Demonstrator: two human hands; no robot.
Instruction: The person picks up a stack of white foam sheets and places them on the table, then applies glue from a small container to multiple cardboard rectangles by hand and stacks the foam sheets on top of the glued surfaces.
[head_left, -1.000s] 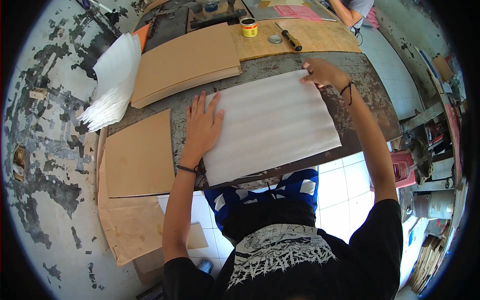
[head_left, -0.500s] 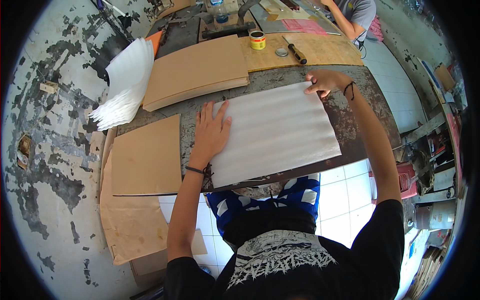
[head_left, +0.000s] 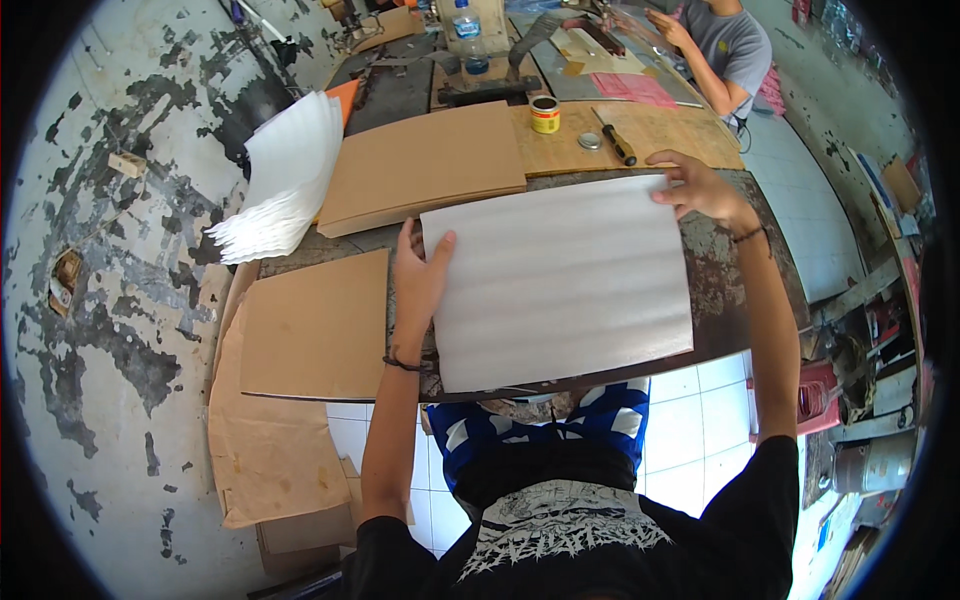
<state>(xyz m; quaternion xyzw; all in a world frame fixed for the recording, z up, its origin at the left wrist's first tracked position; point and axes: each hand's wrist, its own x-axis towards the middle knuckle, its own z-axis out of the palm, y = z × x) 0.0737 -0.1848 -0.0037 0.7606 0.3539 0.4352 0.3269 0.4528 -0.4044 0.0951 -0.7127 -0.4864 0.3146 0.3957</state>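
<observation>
A white foam sheet [head_left: 560, 285] lies across the worktable in front of me, its near edge close to the table's front edge. My left hand [head_left: 421, 275] grips its left side near the far corner, with the thumb on top and the other fingers at the edge, partly hidden. At the far right corner, my right hand [head_left: 697, 190] holds the sheet between thumb and fingers, the index finger stretched out. Left of my left hand is a flat brown board [head_left: 315, 325]. Beyond the sheet stands a stack of brown boards [head_left: 425, 160]. What lies under the foam cannot be seen.
A pile of white foam sheets [head_left: 285, 175] leans at the far left. Farther back are an open yellow tin [head_left: 545, 115], its lid [head_left: 589, 141], a screwdriver [head_left: 619, 145] and a water bottle [head_left: 469, 38]. Another person [head_left: 725, 50] sits at the far right.
My left hand has gone from lying flat on the foam sheet to gripping its left edge. The right hand has shifted its hold at the far corner, and the sheet appears squarer to me.
</observation>
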